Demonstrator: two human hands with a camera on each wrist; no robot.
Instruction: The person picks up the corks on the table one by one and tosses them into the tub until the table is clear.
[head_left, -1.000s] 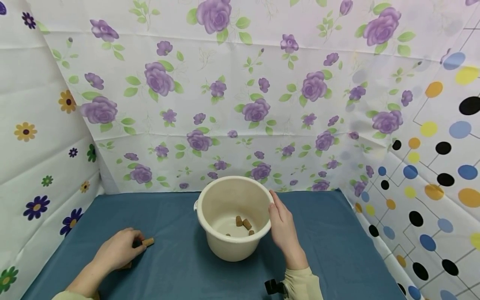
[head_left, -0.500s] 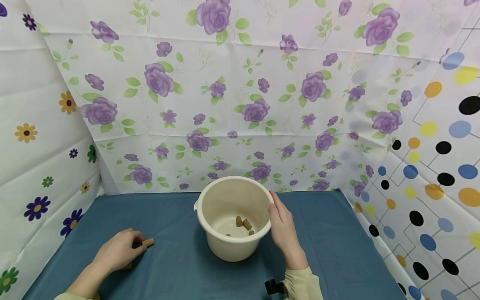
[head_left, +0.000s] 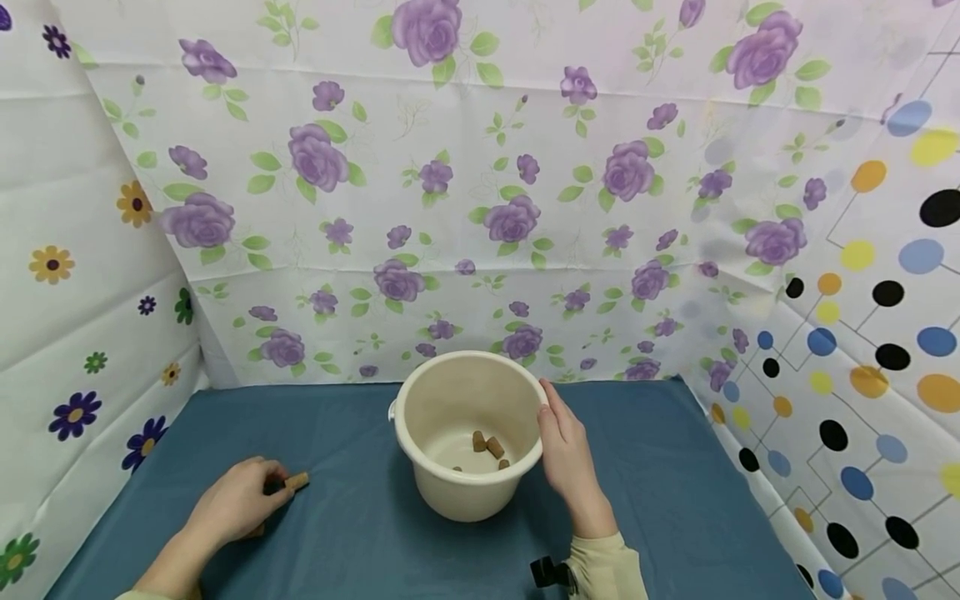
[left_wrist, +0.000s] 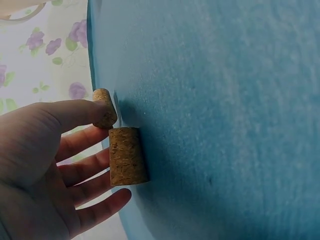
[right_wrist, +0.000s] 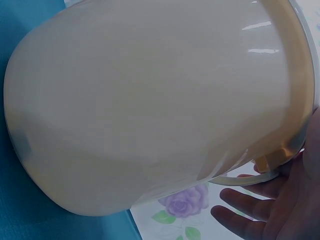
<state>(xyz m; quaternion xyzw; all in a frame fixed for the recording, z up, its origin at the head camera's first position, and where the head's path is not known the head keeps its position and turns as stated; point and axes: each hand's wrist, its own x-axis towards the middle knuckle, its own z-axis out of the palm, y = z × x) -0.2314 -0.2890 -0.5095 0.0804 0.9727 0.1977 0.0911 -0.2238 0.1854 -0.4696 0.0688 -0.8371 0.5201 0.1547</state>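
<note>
At the left of the head view, my left hand (head_left: 238,498) pinches a cork (head_left: 297,481) between thumb and index finger, just at the blue cloth. In the left wrist view a second cork (left_wrist: 127,157) lies on the cloth beside my other fingers, which are spread; from the head it is mostly hidden under the hand. A cream bucket (head_left: 457,496) stands in the middle with several corks (head_left: 495,448) on its bottom. My right hand (head_left: 567,454) holds the bucket's right rim, thumb at the edge. Its other fingers (right_wrist: 245,205) reach past the handle on the outside.
Blue cloth (head_left: 345,550) covers the table. A white sheet with purple roses (head_left: 465,208) hangs right behind it, and patterned sheets close off both sides. The bucket's white handle (right_wrist: 245,180) hangs by its wall. A black strap (head_left: 551,573) is on the right wrist.
</note>
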